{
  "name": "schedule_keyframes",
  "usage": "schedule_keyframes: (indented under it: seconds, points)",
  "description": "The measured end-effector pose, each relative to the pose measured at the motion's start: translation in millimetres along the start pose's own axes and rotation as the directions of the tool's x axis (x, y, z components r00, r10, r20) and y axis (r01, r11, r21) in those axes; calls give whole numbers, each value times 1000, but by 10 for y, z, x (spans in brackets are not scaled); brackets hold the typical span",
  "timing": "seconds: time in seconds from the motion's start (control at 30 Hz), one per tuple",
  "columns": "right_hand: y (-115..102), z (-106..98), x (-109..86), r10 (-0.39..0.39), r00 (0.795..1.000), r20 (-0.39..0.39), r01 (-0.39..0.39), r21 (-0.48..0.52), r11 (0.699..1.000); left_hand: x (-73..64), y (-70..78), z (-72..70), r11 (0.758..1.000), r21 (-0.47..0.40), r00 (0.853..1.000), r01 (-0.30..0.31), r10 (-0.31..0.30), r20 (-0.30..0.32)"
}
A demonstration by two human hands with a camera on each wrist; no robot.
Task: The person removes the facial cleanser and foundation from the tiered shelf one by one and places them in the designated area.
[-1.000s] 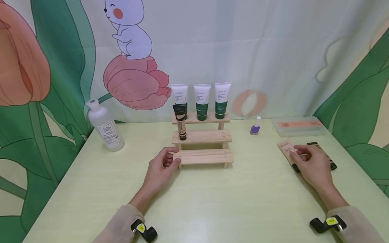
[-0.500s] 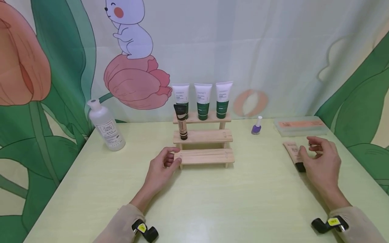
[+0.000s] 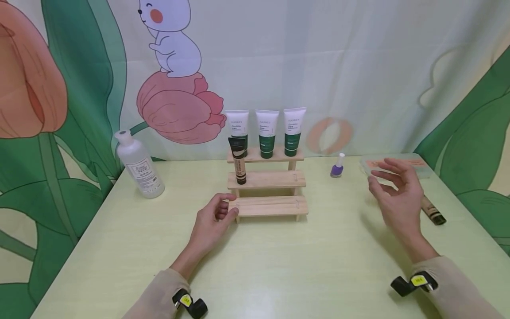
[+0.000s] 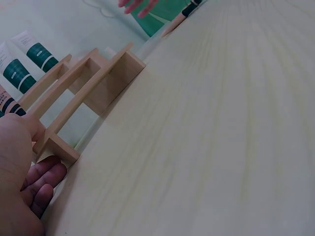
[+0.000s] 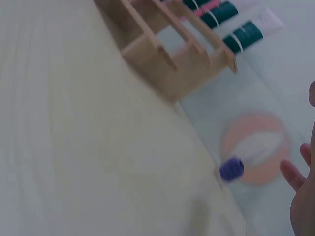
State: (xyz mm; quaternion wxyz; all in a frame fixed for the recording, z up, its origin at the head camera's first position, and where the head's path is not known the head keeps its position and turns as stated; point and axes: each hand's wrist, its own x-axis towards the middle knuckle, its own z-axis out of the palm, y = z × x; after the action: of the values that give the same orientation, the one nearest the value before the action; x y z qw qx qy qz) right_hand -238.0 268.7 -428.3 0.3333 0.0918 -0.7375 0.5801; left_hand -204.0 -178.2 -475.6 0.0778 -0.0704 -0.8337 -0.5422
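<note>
Head view: my left hand (image 3: 211, 223) is pinching the wooden stand (image 3: 275, 207); my right hand (image 3: 401, 201) is hovering, grip slack.

On the white-and-green tubes (image 3: 267, 133) atop the wooden rack (image 3: 268, 206), we make out a brand that looks like HANKEY, above finer lines too small for us. We see print on the white bottle (image 3: 144, 173), lettering on the tan tube (image 3: 240, 165) and marks on the yellow stickers (image 3: 419, 280), all illegible.
</note>
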Motion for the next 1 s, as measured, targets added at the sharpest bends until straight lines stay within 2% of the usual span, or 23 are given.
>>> schedule_keyframes:
  seconds: [0.17, 0.27, 0.4, 0.77, 1.0]
  points:
    - [-254, 406, 64, -31, 994, 102, 19, 120, 993, -3, -4, -19, 1000, 1, 1000, -1, 1, -4]
    - [-391, 653, 98, -52, 987, 150, 17, 226, 974, -2, -1, -23, 1000, -2, 1000, 1, -1, -8]
    - [-551, 935, 107, -89, 975, 203, 30, 276, 961, 6, 2, -11, 1000, -9, 1000, 0, 0, -5]
    - [-842, 1611, 30, -130, 932, 338, 31, 284, 958, 9, -3, -10, 1000, -3, 1000, -21, 21, -4]
    - [-868, 2016, -94, -72, 906, 416, -62, 299, 952, 10, -15, 4, 1000, -6, 1000, -18, 18, -4]
